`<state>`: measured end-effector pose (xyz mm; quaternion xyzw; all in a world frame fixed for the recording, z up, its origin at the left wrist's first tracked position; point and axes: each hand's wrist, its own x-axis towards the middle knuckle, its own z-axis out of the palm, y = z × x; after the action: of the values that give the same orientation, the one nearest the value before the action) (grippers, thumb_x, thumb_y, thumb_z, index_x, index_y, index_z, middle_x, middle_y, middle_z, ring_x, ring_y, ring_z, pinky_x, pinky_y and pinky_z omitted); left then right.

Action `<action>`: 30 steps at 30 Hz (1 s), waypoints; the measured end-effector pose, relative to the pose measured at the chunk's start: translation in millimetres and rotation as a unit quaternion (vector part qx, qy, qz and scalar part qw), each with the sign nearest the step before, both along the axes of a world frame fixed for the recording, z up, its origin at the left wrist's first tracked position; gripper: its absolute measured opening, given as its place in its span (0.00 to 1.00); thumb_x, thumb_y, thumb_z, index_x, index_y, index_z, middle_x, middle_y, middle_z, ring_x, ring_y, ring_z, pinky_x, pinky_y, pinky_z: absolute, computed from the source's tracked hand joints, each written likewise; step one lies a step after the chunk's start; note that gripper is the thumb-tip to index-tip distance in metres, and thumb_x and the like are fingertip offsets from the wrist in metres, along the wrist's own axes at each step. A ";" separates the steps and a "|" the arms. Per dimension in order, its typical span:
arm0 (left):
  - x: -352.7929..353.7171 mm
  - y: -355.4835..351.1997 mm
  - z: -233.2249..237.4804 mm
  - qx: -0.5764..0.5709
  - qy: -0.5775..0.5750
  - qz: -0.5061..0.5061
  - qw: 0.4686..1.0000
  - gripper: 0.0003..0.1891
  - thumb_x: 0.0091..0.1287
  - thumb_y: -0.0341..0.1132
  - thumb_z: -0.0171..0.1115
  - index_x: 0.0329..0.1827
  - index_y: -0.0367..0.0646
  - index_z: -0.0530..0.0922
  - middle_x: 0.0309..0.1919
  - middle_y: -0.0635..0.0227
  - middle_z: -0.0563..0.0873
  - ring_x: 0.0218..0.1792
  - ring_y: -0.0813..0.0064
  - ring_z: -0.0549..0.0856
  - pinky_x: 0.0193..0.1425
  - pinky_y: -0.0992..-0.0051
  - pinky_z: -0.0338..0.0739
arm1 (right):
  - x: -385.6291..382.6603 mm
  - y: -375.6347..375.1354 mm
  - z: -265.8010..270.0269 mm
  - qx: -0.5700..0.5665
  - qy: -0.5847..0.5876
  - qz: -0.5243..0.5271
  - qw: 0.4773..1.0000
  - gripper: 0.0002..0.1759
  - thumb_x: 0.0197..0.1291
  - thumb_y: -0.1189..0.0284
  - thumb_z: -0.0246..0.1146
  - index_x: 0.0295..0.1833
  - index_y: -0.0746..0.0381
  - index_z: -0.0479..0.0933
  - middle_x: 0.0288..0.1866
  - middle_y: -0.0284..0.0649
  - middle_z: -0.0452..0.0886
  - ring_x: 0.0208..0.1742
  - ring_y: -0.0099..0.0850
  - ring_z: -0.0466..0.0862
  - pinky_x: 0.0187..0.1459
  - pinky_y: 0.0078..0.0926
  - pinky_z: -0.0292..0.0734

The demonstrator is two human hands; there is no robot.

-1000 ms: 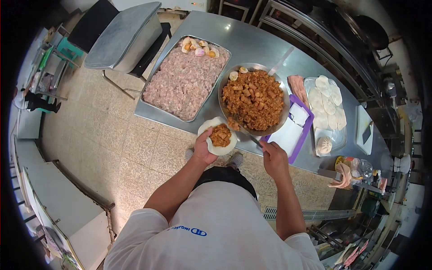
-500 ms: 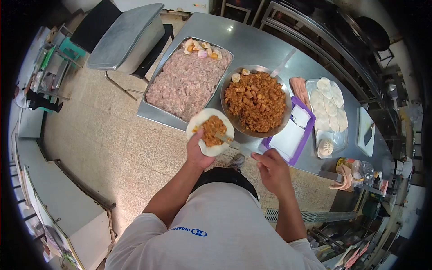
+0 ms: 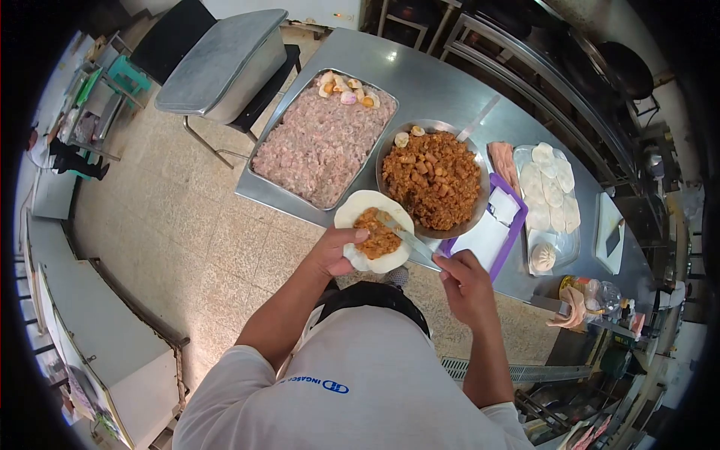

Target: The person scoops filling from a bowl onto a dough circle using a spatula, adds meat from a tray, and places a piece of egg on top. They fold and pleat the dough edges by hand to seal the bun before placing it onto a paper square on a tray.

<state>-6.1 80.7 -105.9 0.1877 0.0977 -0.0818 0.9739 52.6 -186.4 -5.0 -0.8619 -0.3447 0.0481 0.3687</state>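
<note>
My left hand [image 3: 337, 250] holds a round, flat dough wrapper [image 3: 358, 208] from beneath, its thumb over the rim. Brown chopped filling [image 3: 379, 244] is heaped at the wrapper's middle. Closed around a flat metal spatula [image 3: 417, 245], my right hand [image 3: 469, 283] has the blade's tip in that filling. Just beyond is a round metal bowl [image 3: 484, 196] of the same brown filling, with small pale egg-like pieces at its edge. To the left, a rectangular tray holds pale pink minced meat [image 3: 319, 150], with egg pieces [image 3: 349, 91] in its far corner.
Right of the bowl lie a purple-rimmed tray [image 3: 513, 234], several dough rounds [image 3: 551, 187] on a metal tray, and a pleated bun [image 3: 542, 257] on paper. Farther right are a white board [image 3: 606, 253] and bottles [image 3: 592, 291]. A lidded metal bin [image 3: 217, 64] stands left of the steel table [image 3: 360, 49].
The wrapper and my left hand have shifted right, nearer the bowl. The spatula now slants more steeply, its tip farther up in the filling. The whole view has shifted slightly.
</note>
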 end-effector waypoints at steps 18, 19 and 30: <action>-38.6 52.7 -5.3 0.057 0.022 -0.011 0.998 0.39 0.71 0.53 0.62 0.78 0.37 0.63 0.73 0.48 0.73 0.73 0.47 0.74 0.77 0.46 0.69 | 28.4 25.7 30.5 0.010 0.033 0.028 0.999 0.19 0.59 0.83 0.68 0.55 0.57 0.85 0.40 0.41 0.81 0.38 0.36 0.85 0.35 0.32 0.80; -43.4 46.5 -0.1 -0.007 -0.024 0.036 0.999 0.41 0.71 0.54 0.61 0.79 0.37 0.62 0.73 0.48 0.73 0.72 0.48 0.75 0.76 0.47 0.70 | 26.0 29.8 27.2 0.010 0.033 0.033 0.999 0.19 0.59 0.83 0.68 0.55 0.57 0.85 0.40 0.41 0.81 0.38 0.36 0.85 0.35 0.32 0.80; -61.6 59.3 -9.5 -0.082 0.015 0.098 0.992 0.35 0.71 0.48 0.61 0.76 0.35 0.67 0.68 0.48 0.78 0.68 0.50 0.79 0.75 0.49 0.72 | 30.8 80.3 21.8 -0.066 -0.066 0.114 0.989 0.19 0.54 0.81 0.67 0.50 0.52 0.88 0.35 0.38 0.78 0.35 0.37 0.84 0.33 0.35 0.79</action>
<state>-67.7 140.0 -115.5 0.0957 0.1234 0.0040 0.9877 83.4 -106.1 16.7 -0.8409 -0.4600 0.0557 0.2796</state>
